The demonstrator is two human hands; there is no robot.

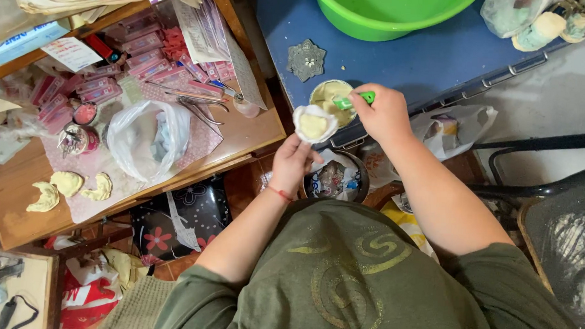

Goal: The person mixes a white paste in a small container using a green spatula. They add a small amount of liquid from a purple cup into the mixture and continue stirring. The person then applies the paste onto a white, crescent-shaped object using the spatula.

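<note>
Pinching a filled dough round [314, 124], the left hand [291, 162] faces the right hand [385, 113] gripping a green spoon [353, 101].

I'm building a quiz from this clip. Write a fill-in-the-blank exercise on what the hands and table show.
1. The left hand holds a round of dough with pale ____ in its middle.
2. The right hand grips a spoon with a ____ handle over a small bowl.
3. On the wooden table lie ____ folded dough pieces.

Missing words: filling; green; three
</note>
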